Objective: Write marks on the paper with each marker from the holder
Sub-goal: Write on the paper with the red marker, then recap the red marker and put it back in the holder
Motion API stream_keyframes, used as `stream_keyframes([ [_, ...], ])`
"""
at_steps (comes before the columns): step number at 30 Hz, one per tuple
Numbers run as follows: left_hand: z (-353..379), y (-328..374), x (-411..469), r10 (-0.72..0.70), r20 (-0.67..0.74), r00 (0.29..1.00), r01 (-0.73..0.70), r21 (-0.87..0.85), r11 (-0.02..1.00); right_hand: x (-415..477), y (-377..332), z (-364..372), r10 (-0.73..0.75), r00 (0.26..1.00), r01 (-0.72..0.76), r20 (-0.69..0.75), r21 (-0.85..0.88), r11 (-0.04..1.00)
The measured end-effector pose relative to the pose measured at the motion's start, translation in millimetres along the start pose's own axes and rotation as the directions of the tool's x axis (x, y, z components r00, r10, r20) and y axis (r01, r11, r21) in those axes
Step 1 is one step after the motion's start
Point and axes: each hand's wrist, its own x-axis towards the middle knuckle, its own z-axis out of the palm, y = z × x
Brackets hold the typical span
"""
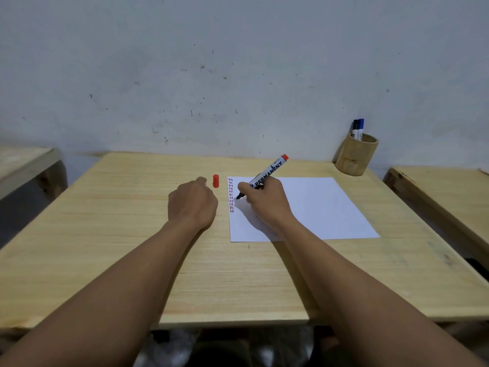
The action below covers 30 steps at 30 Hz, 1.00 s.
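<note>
A white sheet of paper (317,207) lies on the wooden table (119,247), with a column of short red and dark marks (231,194) down its left edge. My right hand (267,200) grips an uncapped permanent marker with a red end (270,172), its tip down on the paper beside the marks. The marker's red cap (216,180) stands upright on the table just left of the paper. My left hand (191,202) rests on the table with curled fingers, close to the cap and holding nothing. A wooden holder (356,157) at the back right contains two markers (357,129).
Other wooden tables stand at the far left (23,162) and the far right (444,192). A marked grey wall (238,75) rises right behind the table. The table's front edge is near my body.
</note>
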Motion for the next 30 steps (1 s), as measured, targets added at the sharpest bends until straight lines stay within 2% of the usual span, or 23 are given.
stream_keyframes([
  [2,-5,7,5,-0.038,-0.03,0.999,0.034,-0.114,0.993,1,-3,-2,-0.005,1.0,0.005,-0.002,0.049,0.999],
  [4,-9,13,11,0.006,-0.016,1.0,-0.008,-0.174,0.985,2,-9,-5,-0.013,1.0,0.012,0.009,0.108,0.994],
  [9,-7,9,28,0.116,0.063,0.991,-0.11,-0.101,0.989,3,-16,-21,0.025,1.0,-0.027,0.013,0.248,0.968],
  [14,-11,13,31,0.079,0.014,0.997,-0.074,-0.238,0.968,1,-20,-36,0.065,0.998,-0.062,0.005,0.352,0.934],
  [16,-19,27,29,0.042,-0.039,0.998,-0.054,-0.409,0.911,1,-23,-42,0.073,0.997,-0.06,-0.017,0.39,0.919],
  [19,-29,46,29,-0.022,-0.001,1.0,0.017,-0.645,0.764,5,-30,-50,0.091,0.994,-0.054,-0.059,0.46,0.886],
  [22,-36,58,33,0.006,0.084,0.996,0.057,-0.734,0.677,9,-40,-58,0.121,0.989,-0.056,-0.086,0.543,0.838],
  [26,-41,77,33,0.041,0.161,0.986,0.113,-0.831,0.544,12,-50,-70,0.103,0.988,-0.022,-0.117,0.552,0.833],
  [30,-45,92,31,0.058,0.201,0.978,0.145,-0.851,0.505,14,-53,-83,0.089,0.985,0.01,-0.148,0.564,0.825],
])
